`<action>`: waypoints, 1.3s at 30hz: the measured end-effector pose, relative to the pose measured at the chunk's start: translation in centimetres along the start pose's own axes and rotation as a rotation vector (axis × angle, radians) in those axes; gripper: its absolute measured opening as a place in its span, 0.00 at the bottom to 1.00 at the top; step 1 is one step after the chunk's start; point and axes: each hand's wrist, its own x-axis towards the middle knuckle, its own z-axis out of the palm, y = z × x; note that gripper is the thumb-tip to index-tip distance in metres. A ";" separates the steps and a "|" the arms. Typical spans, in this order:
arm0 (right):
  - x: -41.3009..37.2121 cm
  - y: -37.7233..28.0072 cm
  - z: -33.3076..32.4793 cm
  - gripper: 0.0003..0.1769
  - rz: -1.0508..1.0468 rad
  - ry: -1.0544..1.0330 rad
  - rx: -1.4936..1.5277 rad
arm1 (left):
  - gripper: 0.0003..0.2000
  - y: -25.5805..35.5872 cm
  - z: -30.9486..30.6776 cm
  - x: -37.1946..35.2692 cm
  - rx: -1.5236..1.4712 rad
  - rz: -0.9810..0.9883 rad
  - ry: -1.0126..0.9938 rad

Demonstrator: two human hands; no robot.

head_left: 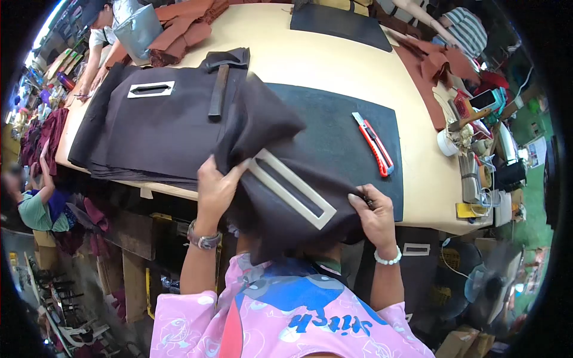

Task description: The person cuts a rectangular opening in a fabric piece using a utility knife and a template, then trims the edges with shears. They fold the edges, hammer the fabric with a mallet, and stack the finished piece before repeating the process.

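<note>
My left hand (218,188) pinches the upper left part of a dark brown leather-like sheet (344,186), its thumb near the end of a pale rectangular frame (303,184) lying on that sheet. With fingers closed, my right hand (377,213) grips the sheet's right edge. The sheet is raised and creased in front of my body, partly over the dark cutting mat (334,110). A stack of similar dark sheets (158,131) lies to the left, bearing another pale frame (135,91) and a hammer (218,92). Right of my hands, a red utility knife (376,145) rests on the mat.
Rust-brown leather pieces (185,30) lie at the table's back left, and more (439,62) at the right. A white cup (447,143) and tools crowd the right edge. Other people stand at the far left and far right. Another dark panel with a frame (416,249) hangs below.
</note>
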 end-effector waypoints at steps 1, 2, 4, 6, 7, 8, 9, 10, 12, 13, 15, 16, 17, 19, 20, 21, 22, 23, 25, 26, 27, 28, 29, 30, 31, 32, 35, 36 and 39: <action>0.6 -1.3 0.4 0.05 -0.161 -0.005 -0.130 | 0.23 -0.1 -0.8 0.0 0.205 0.048 0.077; 1.1 -2.0 0.9 0.05 -0.239 -0.057 -0.145 | 0.35 -0.6 -1.7 -0.1 0.558 0.253 0.176; 1.8 -3.1 2.0 0.07 -0.392 -0.167 -0.172 | 0.43 1.6 -1.9 -0.3 0.686 0.446 0.165; 2.1 -4.4 3.3 0.12 -0.573 -0.276 -0.238 | 0.47 4.5 -1.8 -0.1 0.778 0.551 -0.292; 2.1 -5.1 3.9 0.13 -0.666 -0.312 -0.265 | 0.47 6.1 -1.3 0.0 0.789 0.572 -0.571; 2.0 -5.7 4.3 0.14 -0.758 -0.346 -0.294 | 0.35 6.7 -0.7 0.2 0.697 0.626 -0.805; 1.7 -6.1 4.4 0.17 -0.790 -0.359 -0.280 | 0.27 6.9 0.0 0.8 0.699 0.604 -1.062; 1.6 -6.6 4.0 0.17 -0.792 -0.349 -0.289 | 0.20 7.1 0.6 1.3 0.693 0.576 -1.319; 1.4 -7.4 3.2 0.16 -0.795 -0.326 -0.308 | 0.16 7.3 1.3 2.2 0.613 0.496 -1.442; 1.4 -7.1 2.8 0.14 -0.775 -0.231 -0.360 | 0.16 7.9 1.2 2.8 0.587 0.425 -1.487; 2.0 -6.1 2.1 0.11 -0.687 -0.064 -0.375 | 0.17 7.7 0.0 4.4 0.570 0.319 -1.516; 2.3 -5.2 1.6 0.12 -0.638 0.006 -0.403 | 0.17 6.9 -1.5 5.4 0.567 0.230 -1.452; 2.5 -4.0 1.2 0.09 -0.567 0.059 -0.410 | 0.16 6.2 -3.5 6.7 0.584 0.188 -1.360; 2.7 -1.5 0.4 0.08 -0.483 0.136 -0.381 | 0.16 5.5 -8.8 9.7 0.969 -0.006 -1.023; 2.7 -0.3 0.1 0.08 -0.440 0.171 -0.364 | 0.17 6.1 -11.4 9.8 1.009 -0.089 -0.745; 2.5 0.7 -0.1 0.08 -0.411 0.186 -0.373 | 0.16 2.4 -16.2 11.4 1.175 0.009 -0.538; 2.2 1.4 -0.2 0.09 -0.345 0.189 -0.335 | 0.14 2.8 -18.6 11.1 1.372 -0.077 -0.366; 1.8 2.0 -0.2 0.09 -0.279 0.190 -0.297 | 0.13 0.2 -22.6 11.5 1.572 -0.213 -0.166; 1.1 3.1 0.1 0.12 -0.121 0.185 -0.174 | 0.13 -2.5 -26.2 10.9 1.319 -0.005 -0.347; 1.1 3.4 0.6 0.14 -0.146 0.239 -0.124 | 0.12 -3.3 -25.5 10.4 1.136 -0.034 -0.484; 1.1 3.8 0.9 0.15 -0.170 0.293 -0.076 | 0.12 -1.2 -21.9 9.0 0.945 -0.089 -0.614; 1.0 3.9 1.1 0.16 -0.191 0.348 -0.031 | 0.12 -0.5 -18.4 7.7 0.747 -0.358 -0.490; 1.1 3.6 1.0 0.18 -0.150 0.316 0.032 | 0.13 1.5 -14.1 5.5 0.564 -0.465 -0.367; 1.2 3.2 1.0 0.17 -0.091 0.277 0.146 | 0.12 0.9 -11.8 5.8 0.444 -0.516 -0.551; 1.2 2.5 1.1 0.17 -0.034 0.239 0.259 | 0.14 1.6 -8.6 5.1 0.413 -0.469 -0.571; 1.2 1.8 1.3 0.16 0.022 0.202 0.370 | 0.14 1.5 -6.2 5.1 0.343 -0.223 -0.694; -0.2 -1.0 2.4 0.14 -0.083 0.080 0.273 | 0.12 2.9 1.2 5.5 0.036 -0.267 -0.712; -0.8 -1.7 2.7 0.13 -0.106 0.039 0.229 | 0.11 2.9 3.3 6.2 -0.098 -0.355 -0.697; -1.9 -2.3 3.5 0.14 -0.057 -0.030 0.330 | 0.09 3.1 7.3 6.8 -0.355 -0.431 -0.629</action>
